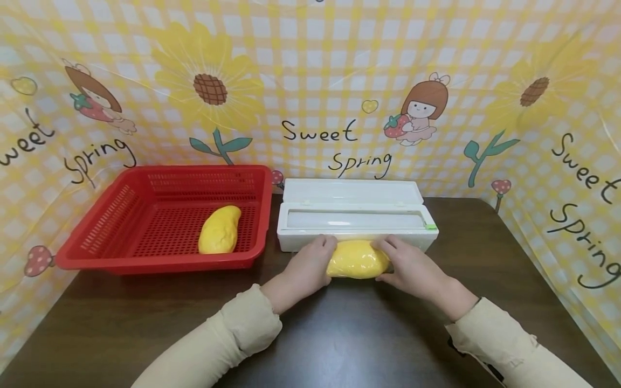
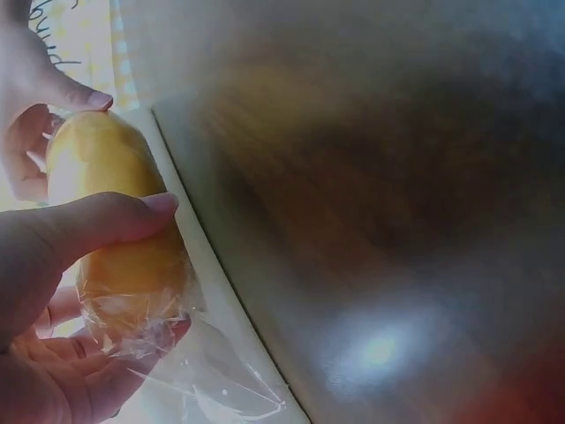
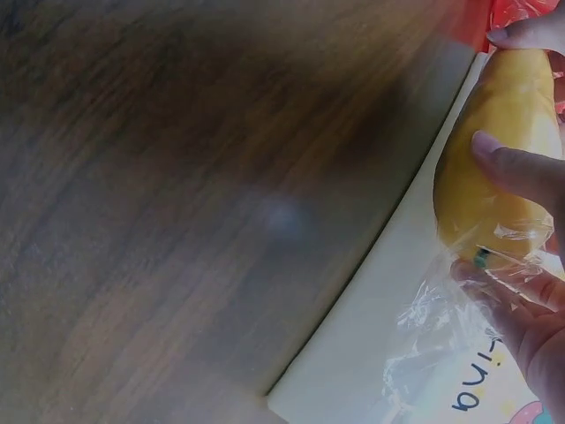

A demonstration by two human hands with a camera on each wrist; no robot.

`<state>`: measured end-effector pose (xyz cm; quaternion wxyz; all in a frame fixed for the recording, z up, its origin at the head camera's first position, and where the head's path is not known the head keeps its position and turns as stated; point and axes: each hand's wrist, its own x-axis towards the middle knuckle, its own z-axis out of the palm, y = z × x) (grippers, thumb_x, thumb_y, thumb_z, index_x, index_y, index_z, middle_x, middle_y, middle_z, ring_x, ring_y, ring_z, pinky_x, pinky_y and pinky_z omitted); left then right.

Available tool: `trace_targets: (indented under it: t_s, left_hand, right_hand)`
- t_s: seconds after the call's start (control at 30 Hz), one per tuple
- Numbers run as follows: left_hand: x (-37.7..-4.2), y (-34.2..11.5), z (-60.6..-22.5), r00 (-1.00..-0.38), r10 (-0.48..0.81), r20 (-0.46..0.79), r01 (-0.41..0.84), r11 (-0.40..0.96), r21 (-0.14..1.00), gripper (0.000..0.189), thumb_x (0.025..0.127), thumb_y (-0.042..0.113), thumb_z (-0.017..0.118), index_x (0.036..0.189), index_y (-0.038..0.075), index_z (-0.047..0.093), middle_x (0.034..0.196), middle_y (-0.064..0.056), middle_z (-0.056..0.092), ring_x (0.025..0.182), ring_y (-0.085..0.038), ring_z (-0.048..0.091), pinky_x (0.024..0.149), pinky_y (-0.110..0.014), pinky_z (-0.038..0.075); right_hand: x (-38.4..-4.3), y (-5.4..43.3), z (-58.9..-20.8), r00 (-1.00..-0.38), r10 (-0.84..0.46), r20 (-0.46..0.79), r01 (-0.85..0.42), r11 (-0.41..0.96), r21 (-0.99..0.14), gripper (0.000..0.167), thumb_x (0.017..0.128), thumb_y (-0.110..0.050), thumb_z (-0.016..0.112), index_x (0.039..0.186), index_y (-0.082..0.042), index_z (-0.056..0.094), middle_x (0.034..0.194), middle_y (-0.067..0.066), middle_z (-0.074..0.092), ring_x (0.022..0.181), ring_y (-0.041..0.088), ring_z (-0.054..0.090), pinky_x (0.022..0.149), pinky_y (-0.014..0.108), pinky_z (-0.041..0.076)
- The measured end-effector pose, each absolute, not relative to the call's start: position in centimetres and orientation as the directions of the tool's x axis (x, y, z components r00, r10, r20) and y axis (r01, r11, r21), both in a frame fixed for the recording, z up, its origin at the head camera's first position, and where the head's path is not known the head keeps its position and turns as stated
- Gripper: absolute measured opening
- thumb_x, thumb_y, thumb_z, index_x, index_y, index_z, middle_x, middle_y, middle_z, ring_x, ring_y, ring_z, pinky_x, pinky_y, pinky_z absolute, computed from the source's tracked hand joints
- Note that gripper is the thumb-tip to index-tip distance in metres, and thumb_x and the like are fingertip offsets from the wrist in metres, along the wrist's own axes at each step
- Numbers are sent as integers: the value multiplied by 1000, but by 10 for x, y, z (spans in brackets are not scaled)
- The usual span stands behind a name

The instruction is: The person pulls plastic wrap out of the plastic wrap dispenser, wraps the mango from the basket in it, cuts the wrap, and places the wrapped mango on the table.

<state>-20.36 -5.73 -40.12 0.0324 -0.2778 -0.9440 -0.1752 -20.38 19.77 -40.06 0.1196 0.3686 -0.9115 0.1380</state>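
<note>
A yellow mango, covered in clear cling film, is held between both hands in front of the white cling film box. My left hand grips its left end, thumb over the top and fingers beneath. At the right end, my right hand holds it the same way. Loose film trails from the mango's ends in both wrist views. Behind it the cling film box stands with its lid raised, showing the roll inside.
To the left sits a red plastic basket with a second mango in it. A green cutter tab is at the box's right end. Dark wood table lies under everything, and a checked yellow cloth hangs behind.
</note>
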Motion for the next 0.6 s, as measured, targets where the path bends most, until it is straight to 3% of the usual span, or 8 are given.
trace_targets:
  t_s: [0.27, 0.6]
  left_hand:
    - [-208, -55, -399, -857, 501, 117, 511, 803, 306, 53, 71, 2, 90, 111, 4, 55, 101, -12, 57, 81, -26, 62, 66, -41, 55]
    - [-213, -55, -397, -856, 510, 81, 505, 793, 340, 49, 69, 1, 89, 104, 7, 56, 94, -8, 58, 80, -23, 58, 67, -40, 51]
  right_hand:
    - [-207, 198, -403, -709, -629, 319, -699, 688, -194, 66, 70, -14, 96, 125, 3, 61, 116, 16, 62, 96, 28, 66, 81, 43, 57]
    - [-207, 197, -400, -725, -624, 291, -686, 691, -228, 66, 70, -15, 96, 124, 4, 63, 116, 17, 63, 99, 30, 66, 83, 44, 56]
